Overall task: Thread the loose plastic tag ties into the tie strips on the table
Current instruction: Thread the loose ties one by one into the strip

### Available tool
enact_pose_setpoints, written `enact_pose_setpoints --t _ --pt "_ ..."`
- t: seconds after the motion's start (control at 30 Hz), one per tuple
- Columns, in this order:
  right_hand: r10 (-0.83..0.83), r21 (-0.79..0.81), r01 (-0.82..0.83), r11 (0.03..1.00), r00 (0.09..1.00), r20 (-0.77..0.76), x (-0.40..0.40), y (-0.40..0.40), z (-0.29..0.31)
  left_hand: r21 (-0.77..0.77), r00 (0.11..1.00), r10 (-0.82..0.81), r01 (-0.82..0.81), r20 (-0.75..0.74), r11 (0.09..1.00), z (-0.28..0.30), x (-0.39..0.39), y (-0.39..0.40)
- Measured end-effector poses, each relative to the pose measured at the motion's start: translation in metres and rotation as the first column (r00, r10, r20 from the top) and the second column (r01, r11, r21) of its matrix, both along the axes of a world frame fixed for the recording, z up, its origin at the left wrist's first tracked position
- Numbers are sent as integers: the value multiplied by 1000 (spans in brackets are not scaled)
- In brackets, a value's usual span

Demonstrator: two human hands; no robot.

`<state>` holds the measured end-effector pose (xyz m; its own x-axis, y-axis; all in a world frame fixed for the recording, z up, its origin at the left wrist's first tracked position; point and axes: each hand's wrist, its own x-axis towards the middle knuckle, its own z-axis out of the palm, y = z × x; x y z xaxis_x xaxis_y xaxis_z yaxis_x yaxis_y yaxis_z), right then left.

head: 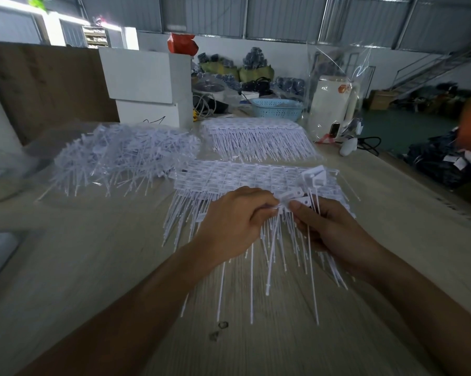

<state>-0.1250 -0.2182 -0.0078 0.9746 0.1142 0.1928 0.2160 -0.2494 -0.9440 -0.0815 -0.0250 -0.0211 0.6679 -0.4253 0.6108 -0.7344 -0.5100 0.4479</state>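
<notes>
Over the near tie strip (229,176) I see my left hand (229,223) and right hand (335,226) both pinching a bunch of white tag ties (291,199), tails hanging toward bare table (120,267). Beyond lie the loose pile (125,156) at left, a second strip (258,137), then white boxes (147,85) and a blue basket (276,107); its contents I cannot tell.

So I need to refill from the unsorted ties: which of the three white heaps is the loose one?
The far-left pile: its ties lie tangled every way. The far strip stack and the near stack have aligned heads and combed tails.
</notes>
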Motion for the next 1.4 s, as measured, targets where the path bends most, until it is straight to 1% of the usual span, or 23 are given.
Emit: enact_pose_setpoints --t 0.07,0.1,0.17,0.2,0.23,0.3,0.37,0.43,0.5,0.7,0.83,1.03,1.1,1.4 --pt "15 -14 -15 1000 999 29 1 -1 -1 -10 999 7 -8 -39 1000 1 -1 -1" --pt "22 -58 -18 998 997 74 2 -2 -2 -22 997 2 -4 -83 1000 2 -1 -1" --pt "13 -202 24 979 984 179 3 -2 -3 -63 982 -23 11 -188 998 2 1 -2" --pt "4 -242 50 969 976 216 3 -1 -3 -72 977 -36 21 -208 997 1 1 -2" --pt "-10 -234 64 970 974 225 4 -1 -4 -65 980 -35 22 -197 998 1 2 -2" --pt "-44 -142 73 987 980 194 4 -1 -4 -64 988 -23 13 -154 998 1 2 -2" --pt "-62 -65 69 995 992 112 4 0 -2 -114 990 -37 22 -134 993 2 2 -2" --pt "-45 -37 46 998 999 29 2 1 0 -135 992 -51 36 -114 990 2 1 -2" --pt "-17 -19 17 1000 1000 -11 2 1 0 -131 993 -50 36 -104 991 3 0 -2" --pt "27 -29 -27 999 1000 -10 0 3 -2 -81 998 19 -23 -57 996 1 -2 -2" --pt "49 -110 -44 993 998 35 2 2 -3 -64 1000 14 -14 -9 998 -1 0 -2" --pt "26 -76 -28 997 999 -22 4 0 -6 -46 1000 18 -18 -8 999 -3 1 -2" --pt "6 -95 -6 995 1000 4 5 0 -6 -50 1000 20 -20 1 999 -3 1 -3" --pt "-71 -201 115 973 975 211 13 1 -9 -49 999 14 -12 39 999 -1 2 -4"
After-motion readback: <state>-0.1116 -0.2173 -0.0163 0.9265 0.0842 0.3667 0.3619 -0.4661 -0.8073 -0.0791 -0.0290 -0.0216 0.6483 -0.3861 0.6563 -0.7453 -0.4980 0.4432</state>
